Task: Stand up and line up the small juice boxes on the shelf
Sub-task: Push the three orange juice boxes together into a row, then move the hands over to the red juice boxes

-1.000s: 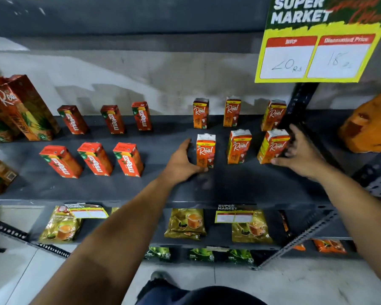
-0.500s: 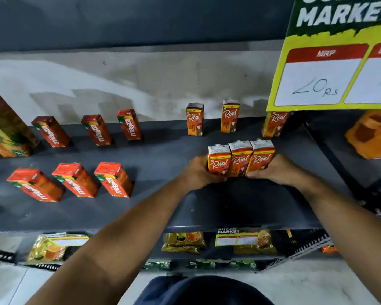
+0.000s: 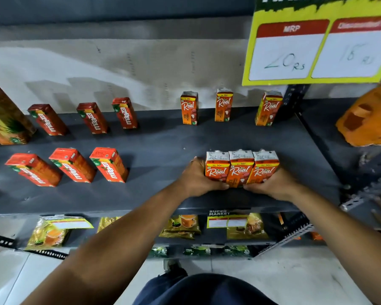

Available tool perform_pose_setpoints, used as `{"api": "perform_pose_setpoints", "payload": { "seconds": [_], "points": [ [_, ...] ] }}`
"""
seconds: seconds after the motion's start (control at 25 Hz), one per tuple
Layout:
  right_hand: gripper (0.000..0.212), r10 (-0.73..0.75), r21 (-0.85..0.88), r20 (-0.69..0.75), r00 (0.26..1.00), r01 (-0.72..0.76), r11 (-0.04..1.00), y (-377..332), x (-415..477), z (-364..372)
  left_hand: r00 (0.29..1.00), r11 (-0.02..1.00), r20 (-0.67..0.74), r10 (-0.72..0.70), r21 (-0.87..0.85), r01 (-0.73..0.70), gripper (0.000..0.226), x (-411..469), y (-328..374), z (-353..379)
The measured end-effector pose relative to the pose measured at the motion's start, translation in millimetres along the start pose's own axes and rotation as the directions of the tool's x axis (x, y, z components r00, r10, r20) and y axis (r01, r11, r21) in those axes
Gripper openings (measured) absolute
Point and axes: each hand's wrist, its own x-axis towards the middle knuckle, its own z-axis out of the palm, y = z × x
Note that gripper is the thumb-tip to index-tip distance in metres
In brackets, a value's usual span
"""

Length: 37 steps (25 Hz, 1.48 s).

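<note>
So I've got three small orange Real juice cartons with white tops pressed together into one tight block near the front of the dark grey metal shelf. My left hand is clamped against the left carton, thumb curled across the bottom front, and my right hand is doing the same on the right carton. The middle carton is just sandwiched between them, sides touching both neighbours. All three are upright, labels facing me.

Room-wise: there's a bare strip of shelf between the block and the front lip, and a wide open band behind it before the back row. That back row is three more orange Real cartons standing against the pale wall, one at, one at and one at, spaced well apart from each other (nothing like my squeezed trio). To the right of my block the shelf stays bare up to the slotted upright post.

Off to the left, well apart from my hands, six red Maaza juice cartons stand in two rows of three, front row starting at and back row at. A big dark orange juice carton sits at the far left edge. The yellow price sign hangs over the top right, covering that corner. Yellow tea packets lie on the lower shelf.
</note>
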Motion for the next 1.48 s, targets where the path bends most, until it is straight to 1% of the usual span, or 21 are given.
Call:
{"api": "perform_pose_setpoints", "payload": {
  "seconds": [0.08, 0.16, 0.24, 0.44, 0.6, 0.76, 0.88, 0.96, 1.04, 1.08, 1.12, 1.16, 1.2, 1.24, 1.28, 1.36, 1.4, 1.44, 1.48],
  "points": [
    [0.052, -0.035, -0.058, -0.002, 0.999, 0.035, 0.998, 0, -15, -1, 1.000, 1.000, 0.001, 0.022, -0.006, -0.022, 0.056, -12, -1, 9],
    [0.046, -0.054, -0.086, -0.001, 0.999, 0.053, 0.995, -2, -23, -2, 1.000, 1.000, -0.022, 0.019, -0.005, -0.019, 0.054, -20, 1, 16],
    [0.041, -0.060, -0.079, -0.004, 0.998, 0.060, 0.995, -3, -26, -3, 0.998, 1.000, -0.058, -0.019, -0.008, 0.019, 0.054, -24, 3, 19],
    [0.047, -0.110, -0.089, 0.014, 0.994, 0.110, 0.990, -3, -32, -2, 0.998, 0.999, -0.056, -0.020, 0.025, 0.022, 0.051, -29, 3, 20],
    [0.039, -0.095, -0.093, 0.005, 0.996, 0.095, 0.991, 1, -30, -2, 0.996, 0.996, -0.080, -0.051, 0.066, 0.056, 0.058, -29, 2, 21],
    [0.038, -0.086, -0.107, 0.011, 0.996, 0.087, 0.990, 5, -30, -2, 0.990, 0.991, -0.120, -0.073, 0.107, 0.086, 0.066, -31, 1, 23],
    [0.038, -0.114, -0.100, 0.026, 0.993, 0.116, 0.988, 5, -29, -3, 0.987, 0.991, -0.154, -0.044, 0.116, 0.063, 0.065, -35, 0, 25],
    [0.041, -0.138, -0.083, 0.047, 0.989, 0.142, 0.986, 4, -27, -3, 0.988, 0.992, -0.145, -0.047, 0.107, 0.063, 0.068, -35, -1, 25],
    [0.050, -0.138, -0.075, 0.066, 0.988, 0.142, 0.987, 3, -25, -5, 0.991, 0.991, -0.125, -0.044, 0.116, 0.059, 0.072, -33, -2, 24],
    [0.064, -0.141, -0.074, 0.084, 0.987, 0.147, 0.986, 2, -26, -7, 0.993, 0.991, -0.108, -0.039, 0.122, 0.052, 0.078, -34, -1, 23],
    [0.087, -0.148, -0.065, 0.099, 0.984, 0.154, 0.986, 2, -29, -10, 0.996, 0.993, -0.080, -0.026, 0.111, 0.035, 0.090, -34, -1, 21],
    [0.111, -0.148, -0.032, 0.090, 0.985, 0.152, 0.988, 4, -34, -15, 0.999, 0.997, -0.046, -0.005, 0.077, 0.008, 0.105, -36, -1, 18],
    [0.128, -0.138, 0.024, 0.048, 0.989, 0.137, 0.990, 7, -43, -19, 1.000, 0.999, -0.018, 0.024, 0.030, -0.023, 0.121, -39, -1, 15],
    [0.133, -0.141, 0.082, -0.021, 0.990, 0.142, 0.986, 11, -55, -22, 0.998, 0.998, -0.008, 0.057, -0.013, -0.057, 0.133, -43, -3, 11],
    [0.129, -0.165, 0.127, -0.118, 0.979, 0.180, 0.975, 17, -70, -21, 0.996, 0.995, -0.015, 0.090, -0.040, -0.090, 0.140, -50, -5, 7],
    [0.103, -0.226, 0.163, -0.336, 0.915, 0.293, 0.942, 36, -104, -9, 0.986, 0.986, -0.070, 0.150, -0.058, -0.154, 0.144, -70, -13, 2],
    [0.089, -0.246, 0.150, -0.408, 0.880, 0.330, 0.932, 43, -122, 2, 0.977, 0.981, -0.113, 0.182, -0.052, -0.189, 0.141, -82, -18, -1],
    [0.077, -0.258, 0.127, -0.442, 0.859, 0.345, 0.930, 45, -137, 15, 0.961, 0.973, -0.164, 0.223, -0.031, -0.231, 0.136, -96, -25, -6],
    [0.065, -0.273, 0.101, -0.444, 0.853, 0.351, 0.931, 45, -148, 30, 0.937, 0.961, -0.218, 0.272, 0.010, -0.277, 0.129, -110, -31, -11]
  ]
}}
